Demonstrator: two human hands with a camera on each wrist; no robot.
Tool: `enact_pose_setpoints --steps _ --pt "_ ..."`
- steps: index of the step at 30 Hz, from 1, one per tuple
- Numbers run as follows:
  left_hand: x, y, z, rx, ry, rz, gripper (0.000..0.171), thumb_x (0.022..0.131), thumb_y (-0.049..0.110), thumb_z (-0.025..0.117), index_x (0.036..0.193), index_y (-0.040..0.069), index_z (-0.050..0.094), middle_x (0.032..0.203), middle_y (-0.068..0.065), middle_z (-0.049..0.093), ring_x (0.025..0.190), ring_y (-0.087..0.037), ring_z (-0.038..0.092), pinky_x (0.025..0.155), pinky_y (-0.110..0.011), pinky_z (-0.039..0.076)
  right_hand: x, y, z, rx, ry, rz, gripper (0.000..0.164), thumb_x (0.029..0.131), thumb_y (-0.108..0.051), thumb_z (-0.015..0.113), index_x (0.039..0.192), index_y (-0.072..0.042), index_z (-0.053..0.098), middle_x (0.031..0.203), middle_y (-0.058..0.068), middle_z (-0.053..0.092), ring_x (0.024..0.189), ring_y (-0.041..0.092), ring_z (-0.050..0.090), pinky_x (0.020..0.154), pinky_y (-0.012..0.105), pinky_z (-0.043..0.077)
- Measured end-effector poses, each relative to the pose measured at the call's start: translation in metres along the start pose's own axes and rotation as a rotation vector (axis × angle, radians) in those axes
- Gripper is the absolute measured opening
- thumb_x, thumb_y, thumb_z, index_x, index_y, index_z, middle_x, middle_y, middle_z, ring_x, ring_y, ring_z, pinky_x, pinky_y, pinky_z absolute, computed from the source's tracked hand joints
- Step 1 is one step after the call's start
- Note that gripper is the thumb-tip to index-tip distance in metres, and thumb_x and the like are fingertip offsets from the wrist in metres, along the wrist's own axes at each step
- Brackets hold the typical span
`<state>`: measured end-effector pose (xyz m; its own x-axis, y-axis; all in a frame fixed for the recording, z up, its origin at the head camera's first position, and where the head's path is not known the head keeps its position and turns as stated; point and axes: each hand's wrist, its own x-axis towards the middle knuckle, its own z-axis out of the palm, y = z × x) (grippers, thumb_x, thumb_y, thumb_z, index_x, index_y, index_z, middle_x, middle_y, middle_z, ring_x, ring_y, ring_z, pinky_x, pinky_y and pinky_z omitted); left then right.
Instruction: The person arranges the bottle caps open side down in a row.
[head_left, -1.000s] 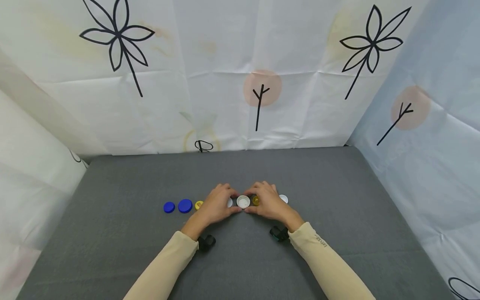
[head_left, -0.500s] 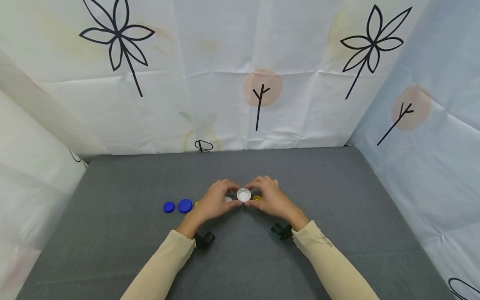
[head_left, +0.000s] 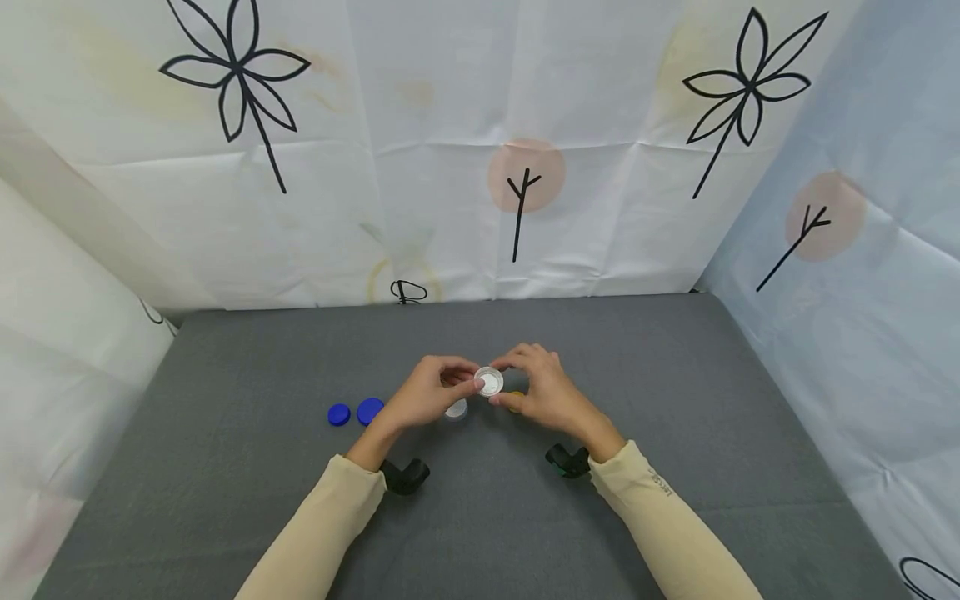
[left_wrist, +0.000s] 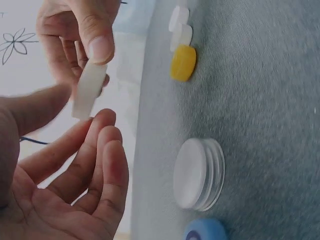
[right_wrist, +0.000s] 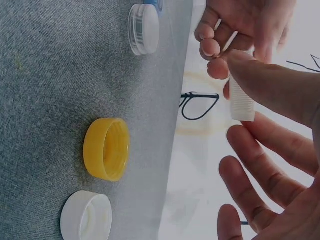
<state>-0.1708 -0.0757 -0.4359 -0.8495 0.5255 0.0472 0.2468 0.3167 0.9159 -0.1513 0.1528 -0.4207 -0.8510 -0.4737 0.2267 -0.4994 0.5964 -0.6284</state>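
A white bottle cap (head_left: 491, 381) is held up off the table between both hands, its hollow side facing the head camera. My right hand (head_left: 551, 396) pinches it by the rim, with thumb and index finger at opposite edges. From the other side my left hand (head_left: 427, 392) holds it too, the thumb lying over its hollow face. Ridges run along the cap's side in the right wrist view. Below the hands lie a white cap with a clear rim (left_wrist: 192, 172) and a yellow cap (right_wrist: 106, 150), the latter half hidden by my right hand in the head view.
Two blue caps (head_left: 338, 414) lie on the grey table (head_left: 480, 533) left of the hands. Two white caps (left_wrist: 181, 36) sit beyond the yellow one in the left wrist view. Patterned white cloth (head_left: 450, 208) walls the table's back and sides.
Both hands have lifted the white bottle cap from the row on the table and raised it. My left thumb has shifted from its edge onto its hollow face.
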Motion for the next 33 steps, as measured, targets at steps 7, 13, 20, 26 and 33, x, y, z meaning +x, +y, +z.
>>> enact_pose_setpoints --steps 7,13,20,26,33 --pt "0.0004 -0.0022 -0.0007 -0.147 0.039 -0.065 0.027 0.099 0.012 0.068 0.117 -0.008 0.070 0.099 -0.017 0.073 0.094 -0.044 0.069 0.081 -0.053 0.055 0.0018 -0.0003 0.0014 0.051 0.021 -0.013 0.043 0.082 -0.015 0.087 0.121 -0.007 0.070 0.110 0.005 0.065 0.104 0.034 0.058 0.093 0.055 0.043" --pt "0.0002 -0.0015 0.0014 -0.181 0.088 -0.051 0.022 0.095 0.009 0.074 0.112 -0.004 0.072 0.098 -0.014 0.073 0.093 -0.043 0.070 0.080 -0.050 0.057 0.0009 0.0032 0.0034 0.165 0.033 0.025 0.030 0.092 -0.013 0.077 0.121 -0.008 0.070 0.108 0.003 0.067 0.099 0.025 0.063 0.086 0.051 0.051" --pt "-0.0013 -0.0010 0.0017 -0.196 0.121 -0.009 0.021 0.090 0.006 0.078 0.110 -0.001 0.074 0.098 -0.013 0.073 0.089 -0.031 0.072 0.078 -0.039 0.058 0.0018 0.0059 0.0041 0.256 0.073 0.024 0.017 0.095 -0.008 0.073 0.112 -0.006 0.073 0.104 0.004 0.069 0.095 0.026 0.065 0.082 0.047 0.053" --pt "-0.0013 -0.0013 -0.0002 -0.251 0.048 -0.123 0.031 0.097 0.019 0.073 0.120 -0.002 0.070 0.111 -0.022 0.071 0.102 -0.038 0.070 0.087 -0.043 0.057 0.0021 0.0052 0.0036 0.257 0.135 -0.029 0.018 0.091 -0.007 0.077 0.109 -0.007 0.076 0.103 0.004 0.071 0.095 0.027 0.066 0.080 0.049 0.055" --pt "0.0002 -0.0042 -0.0014 -0.353 -0.002 -0.191 0.037 0.099 0.020 0.070 0.123 -0.007 0.066 0.117 -0.027 0.068 0.108 -0.044 0.066 0.092 -0.049 0.054 0.0033 0.0065 0.0041 0.278 0.149 -0.061 0.020 0.089 -0.010 0.079 0.109 -0.008 0.077 0.104 0.005 0.072 0.095 0.026 0.066 0.080 0.054 0.054"
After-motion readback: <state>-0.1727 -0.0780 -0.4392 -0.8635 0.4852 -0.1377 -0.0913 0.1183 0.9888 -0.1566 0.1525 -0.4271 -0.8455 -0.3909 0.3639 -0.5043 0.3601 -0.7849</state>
